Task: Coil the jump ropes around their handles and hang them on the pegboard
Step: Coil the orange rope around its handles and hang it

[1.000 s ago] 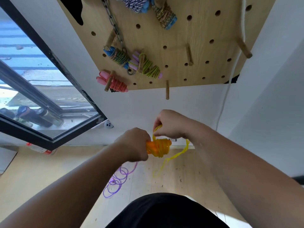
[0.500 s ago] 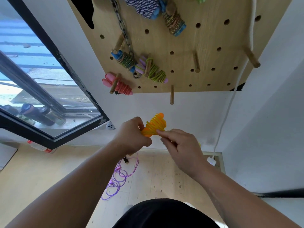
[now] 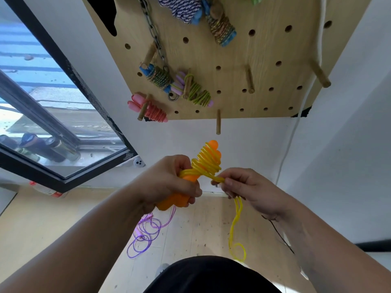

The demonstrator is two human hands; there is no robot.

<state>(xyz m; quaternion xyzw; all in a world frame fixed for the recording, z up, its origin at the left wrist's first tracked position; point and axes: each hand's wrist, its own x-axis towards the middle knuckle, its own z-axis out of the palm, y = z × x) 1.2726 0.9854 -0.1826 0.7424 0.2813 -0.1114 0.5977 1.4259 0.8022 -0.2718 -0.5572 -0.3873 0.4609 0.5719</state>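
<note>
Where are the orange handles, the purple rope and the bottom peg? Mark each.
orange handles (image 3: 171, 203): head view, lower end.
purple rope (image 3: 146, 228): head view, tangled loops.
bottom peg (image 3: 218, 122): head view, mid shaft.

The room is enclosed by white walls, joined at a corner on the right. A black-framed window is set on the left and is seen open, its pane tilted; daylight is admitted through it. Dark bottles are seen behind the glass. A white socket is mounted just beside the frame's lower corner. A white cord is run down the wall. The floor is laid in pale, speckled wood.
</note>
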